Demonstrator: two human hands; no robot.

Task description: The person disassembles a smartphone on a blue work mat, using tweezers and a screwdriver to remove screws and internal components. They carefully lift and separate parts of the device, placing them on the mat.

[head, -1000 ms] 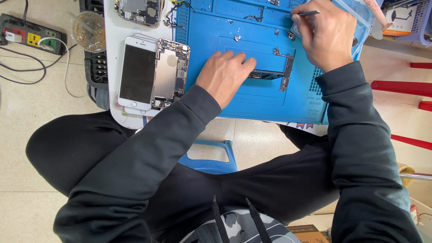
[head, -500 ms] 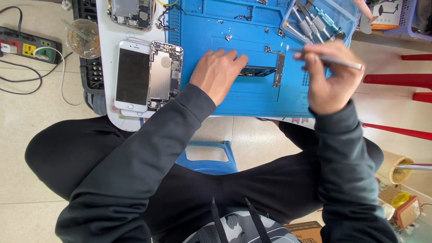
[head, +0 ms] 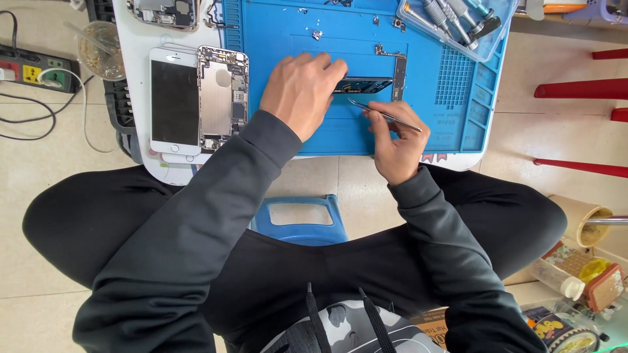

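Looking down from the head camera, the left hand (head: 302, 91) lies on the blue work mat (head: 294, 39) and presses on a small dark phone part (head: 364, 85). Its fingers are curled over the left end of that part, holding it down. The part lies near the middle of the mat, and the mat lies on the white table (head: 131, 26).

The right hand (head: 396, 140) is just below the part. Its fingers pinch thin metal tweezers (head: 383, 114). The tip of the tweezers points at the lower edge of the dark part, but it is hard to tell if it touches.

A clear tray (head: 451, 26) sits at the top right corner of the mat. Screwdrivers (head: 451, 14) with grey handles lie inside it, side by side.

A clear cup (head: 98, 49) stands left of the table, with a thin stick leaning in it. What else is in it is too blurry to see.

An opened phone (head: 222, 98) lies left of the mat, its screen (head: 174, 101) lying flat beside it.
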